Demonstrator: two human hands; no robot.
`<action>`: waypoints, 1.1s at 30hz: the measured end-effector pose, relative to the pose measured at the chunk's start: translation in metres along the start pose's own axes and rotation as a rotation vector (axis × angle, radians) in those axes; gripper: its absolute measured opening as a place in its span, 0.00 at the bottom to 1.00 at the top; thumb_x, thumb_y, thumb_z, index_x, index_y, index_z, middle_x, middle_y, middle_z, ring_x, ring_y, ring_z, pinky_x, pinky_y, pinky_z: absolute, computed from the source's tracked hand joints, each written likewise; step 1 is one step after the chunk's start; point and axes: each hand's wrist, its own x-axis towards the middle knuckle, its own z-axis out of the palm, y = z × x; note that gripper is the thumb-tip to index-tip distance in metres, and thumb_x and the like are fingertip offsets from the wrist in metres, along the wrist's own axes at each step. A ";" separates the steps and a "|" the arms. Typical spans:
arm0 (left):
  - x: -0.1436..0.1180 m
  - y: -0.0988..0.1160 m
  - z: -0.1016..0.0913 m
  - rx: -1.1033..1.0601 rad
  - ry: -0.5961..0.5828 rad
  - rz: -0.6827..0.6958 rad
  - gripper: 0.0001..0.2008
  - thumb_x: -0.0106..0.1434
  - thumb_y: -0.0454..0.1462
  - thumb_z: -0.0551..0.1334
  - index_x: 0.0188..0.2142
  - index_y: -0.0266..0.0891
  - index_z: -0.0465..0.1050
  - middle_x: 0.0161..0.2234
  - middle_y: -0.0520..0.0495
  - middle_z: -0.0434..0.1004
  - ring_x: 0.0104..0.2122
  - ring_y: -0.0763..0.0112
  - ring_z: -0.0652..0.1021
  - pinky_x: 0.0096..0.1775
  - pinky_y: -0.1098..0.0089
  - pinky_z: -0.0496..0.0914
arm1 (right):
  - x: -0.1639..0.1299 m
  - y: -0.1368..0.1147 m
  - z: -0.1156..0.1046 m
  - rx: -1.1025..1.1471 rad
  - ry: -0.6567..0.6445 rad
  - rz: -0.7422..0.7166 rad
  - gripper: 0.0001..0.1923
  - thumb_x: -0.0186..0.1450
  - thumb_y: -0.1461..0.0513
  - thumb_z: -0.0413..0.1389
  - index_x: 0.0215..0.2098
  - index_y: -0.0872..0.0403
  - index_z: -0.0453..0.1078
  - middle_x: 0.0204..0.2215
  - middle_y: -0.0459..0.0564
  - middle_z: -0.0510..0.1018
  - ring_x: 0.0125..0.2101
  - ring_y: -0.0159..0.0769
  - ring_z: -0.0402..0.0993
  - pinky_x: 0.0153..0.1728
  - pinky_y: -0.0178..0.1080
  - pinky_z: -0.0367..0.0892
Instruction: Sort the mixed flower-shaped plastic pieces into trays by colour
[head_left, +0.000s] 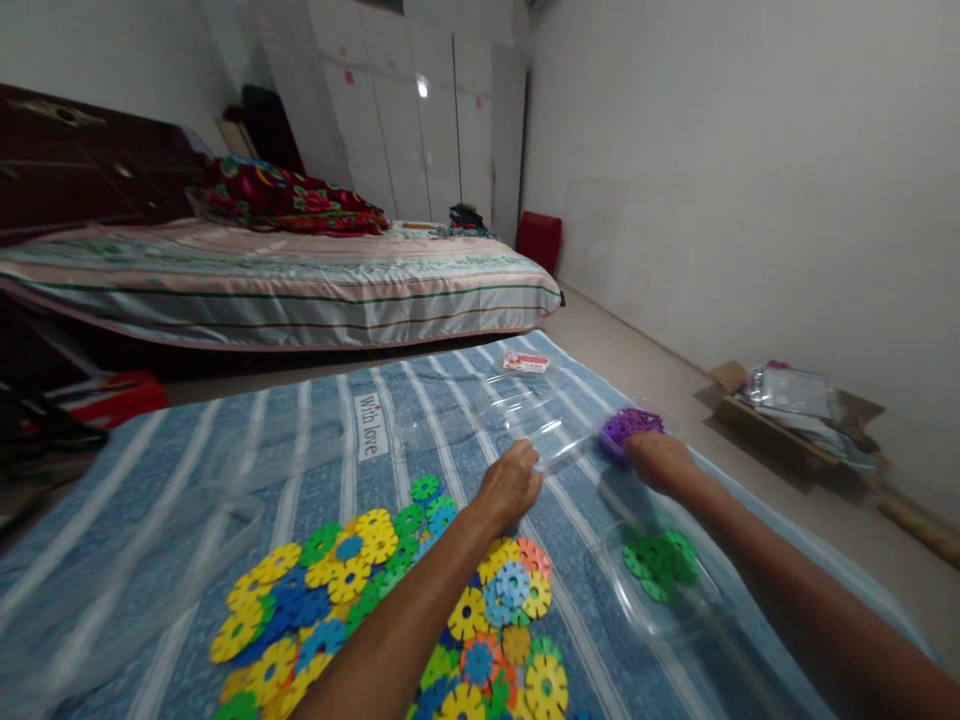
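My left hand (510, 485) pinches the edge of a clear plastic bag (525, 415) lying on a blue striped cloth (315, 440). Inside that bag's right end, my right hand (660, 460) is closed around a bunch of purple snowflake discs (628, 427). A second clear bag (660, 600) by my right forearm holds green discs (660, 565). A loose pile of yellow, blue, green and orange discs (390, 610) lies under my left forearm.
A bed (285, 280) with striped sheets and a flowered quilt (292, 200) stands behind the cloth. White wardrobes (420, 110) and a red bin (540, 240) are at the back. An open cardboard box (795, 410) sits by the right wall. A small packet (525, 362) lies on the cloth's far edge.
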 end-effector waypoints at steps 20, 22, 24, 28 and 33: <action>-0.029 0.036 -0.016 0.183 -0.077 0.030 0.05 0.67 0.36 0.55 0.37 0.37 0.68 0.41 0.43 0.73 0.43 0.64 0.73 0.45 0.66 0.70 | -0.155 -0.040 -0.020 0.146 -0.167 -0.210 0.08 0.58 0.61 0.61 0.38 0.50 0.74 0.36 0.50 0.79 0.34 0.40 0.76 0.33 0.37 0.69; -0.030 0.039 -0.018 0.193 -0.087 0.023 0.05 0.67 0.35 0.55 0.38 0.37 0.68 0.41 0.43 0.73 0.43 0.63 0.73 0.46 0.66 0.70 | -0.172 -0.049 -0.001 0.082 -0.114 -0.196 0.13 0.50 0.67 0.63 0.34 0.51 0.74 0.33 0.49 0.78 0.32 0.41 0.75 0.30 0.36 0.67; -0.031 0.041 -0.020 0.199 -0.102 0.021 0.06 0.67 0.35 0.54 0.38 0.36 0.68 0.41 0.42 0.73 0.44 0.63 0.73 0.46 0.66 0.70 | -0.180 -0.054 0.016 -0.011 -0.067 -0.183 0.12 0.51 0.72 0.60 0.31 0.52 0.74 0.30 0.48 0.77 0.30 0.38 0.74 0.27 0.34 0.64; -0.034 0.044 -0.020 0.205 -0.123 0.024 0.06 0.67 0.35 0.55 0.38 0.36 0.68 0.41 0.42 0.73 0.44 0.63 0.73 0.47 0.66 0.70 | -0.174 -0.060 0.026 -0.109 -0.076 -0.184 0.13 0.56 0.75 0.53 0.28 0.52 0.72 0.26 0.46 0.75 0.26 0.35 0.72 0.22 0.33 0.57; -0.039 0.049 -0.021 0.213 -0.125 0.025 0.06 0.67 0.36 0.55 0.37 0.37 0.69 0.40 0.43 0.74 0.43 0.64 0.74 0.46 0.66 0.70 | -0.153 -0.077 0.006 -0.045 -0.113 -0.209 0.15 0.60 0.76 0.52 0.32 0.52 0.73 0.29 0.47 0.76 0.29 0.35 0.73 0.24 0.32 0.56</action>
